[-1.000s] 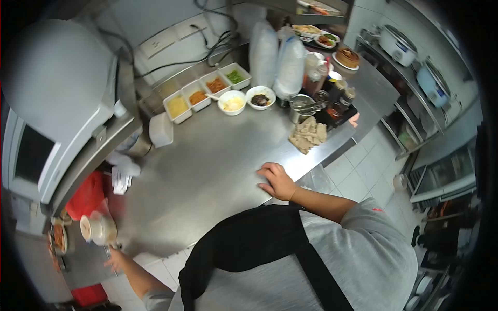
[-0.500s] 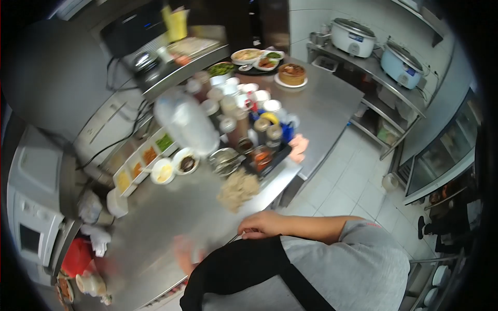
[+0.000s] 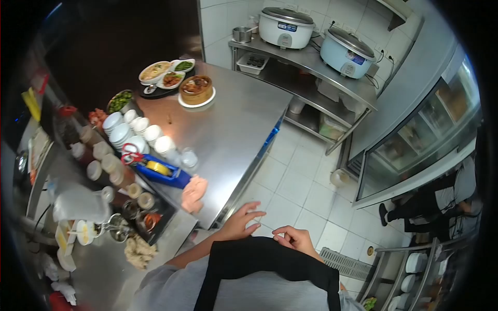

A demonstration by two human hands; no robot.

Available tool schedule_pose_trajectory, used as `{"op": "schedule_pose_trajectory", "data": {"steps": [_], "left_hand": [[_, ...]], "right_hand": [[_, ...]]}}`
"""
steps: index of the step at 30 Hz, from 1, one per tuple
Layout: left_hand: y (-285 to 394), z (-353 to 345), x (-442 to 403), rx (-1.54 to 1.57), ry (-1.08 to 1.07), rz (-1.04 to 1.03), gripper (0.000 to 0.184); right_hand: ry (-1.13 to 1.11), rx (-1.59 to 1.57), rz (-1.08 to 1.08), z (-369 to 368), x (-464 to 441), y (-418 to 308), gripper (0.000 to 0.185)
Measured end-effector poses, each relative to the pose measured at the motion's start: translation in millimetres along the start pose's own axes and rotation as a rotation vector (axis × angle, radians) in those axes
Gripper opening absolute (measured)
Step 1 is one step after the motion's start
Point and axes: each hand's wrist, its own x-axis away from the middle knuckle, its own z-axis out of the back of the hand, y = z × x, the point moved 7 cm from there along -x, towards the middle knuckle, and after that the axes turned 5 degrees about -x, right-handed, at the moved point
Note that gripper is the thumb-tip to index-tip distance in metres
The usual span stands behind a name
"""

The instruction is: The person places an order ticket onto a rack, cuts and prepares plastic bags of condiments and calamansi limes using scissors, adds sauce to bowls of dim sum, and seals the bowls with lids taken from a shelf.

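Observation:
My left hand point(image 3: 241, 222) is in front of my body near the counter's corner. Its fingers are spread, with nothing in them. Just to its right is my right hand point(image 3: 295, 241), its fingers loosely curled and a small gap showing by the thumb; I see nothing in it. A black apron point(image 3: 270, 259) lies right below both hands. Nearest to my left hand, a crumpled pink cloth point(image 3: 194, 194) rests at the counter's edge beside a blue tape dispenser point(image 3: 165, 172) with yellow tape.
The steel counter point(image 3: 233, 109) bears a bamboo steamer point(image 3: 196, 89), a tray of dishes point(image 3: 155, 95), stacked white cups and sauce bottles. Two rice cookers point(image 3: 285, 28) stand on a shelf at the back. On the right are a glass-door fridge point(image 3: 415, 140) and another person point(image 3: 441, 199).
My view has swung right, so the counter items now sit further left. My left hand has come up from the steel worktop, and both hands are now in front of my apron.

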Motion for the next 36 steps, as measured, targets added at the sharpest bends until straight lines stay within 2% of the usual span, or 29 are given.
{"op": "schedule_pose_trajectory", "data": {"steps": [1,3,5,9,13,14,16,21,24,25,26,30,34,36], "left_hand": [[-13,-8,-22,-0.049,0.050,-0.009,0.040],[-50,-17,-68,0.057,0.151,0.076,0.042],[-91,-13,-120,-0.127,0.242,0.124,0.047],[-178,24,-217,-0.230,0.456,0.265,0.057],[-266,78,-298,-0.331,0.614,0.458,0.060],[-281,88,-318,-0.288,0.651,0.473,0.060],[-297,119,-352,-0.228,0.713,0.499,0.061],[-346,147,-427,-0.504,0.537,0.571,0.061],[-362,144,-456,-0.659,0.416,0.567,0.061],[-362,141,-461,-0.716,0.363,0.563,0.060],[-360,145,-461,-0.678,0.383,0.607,0.059],[-365,155,-466,-0.641,0.421,0.720,0.062],[-375,160,-471,-0.658,0.417,0.839,0.063],[-381,162,-473,-0.674,0.391,0.871,0.062]], "right_hand": [[0.016,0.038,-0.011,13,-8,5,0.012],[0.105,0.055,0.007,46,-22,12,0.013],[0.157,0.143,0.032,87,-50,11,0.013],[0.338,0.275,0.192,160,-137,-1,0.011],[0.182,0.375,0.228,213,-263,6,0.012],[0.081,0.400,0.181,222,-296,5,0.016],[0.027,0.469,0.238,249,-356,3,0.018],[0.066,0.340,0.236,310,-508,36,0.021],[-0.030,0.328,0.246,307,-626,72,0.029],[-0.102,0.400,0.315,299,-671,90,0.036],[-0.171,0.441,0.274,284,-715,99,0.043],[-0.342,0.561,0.337,216,-907,178,0.068],[-0.315,0.831,0.349,153,-1083,261,0.083],[-0.296,0.937,0.226,133,-1145,282,0.088]]}}
